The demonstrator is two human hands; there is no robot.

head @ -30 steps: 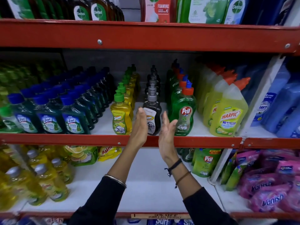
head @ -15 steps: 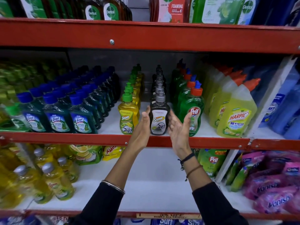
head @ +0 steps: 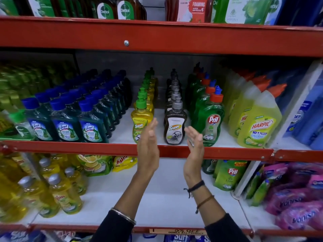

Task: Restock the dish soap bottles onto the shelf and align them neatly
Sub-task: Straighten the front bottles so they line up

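Both hands drawn back from the dark bottle since half a second ago, now flanking it without contact. Left hand (head: 148,145) at centre frame, flat and upright, fingers together, palm facing right, overlapping the lower right of the front yellow Super bottle (head: 141,122). Right hand (head: 194,149) just right of centre, fingers extended and loosely spread, palm facing left, holding nothing. Front dark Super bottle (head: 175,127) upright between the two hands at the front edge of the middle shelf (head: 236,151), grey pump cap on top, heading a single-file row running to the back; roughly seven grey caps countable, farther ones too dim to tell. Yellow row likewise single file, green caps, about six or seven visible. Right of the dark row, green Pril bottles (head: 210,123) in one row, four red caps distinguishable. Farther right, yellow Harpic bottles (head: 260,127), four orange nozzles visible. Left of centre, three rows of blue-capped Lizol bottles (head: 65,127), three labels at the front. One bangle (head: 124,216) on the left wrist; two cords (head: 196,186) on the right wrist. Lower shelf, left of frame: yellow bottles with silver caps, five caps discernible. Lower right: pink Vanish pouches (head: 293,199), count unclear.
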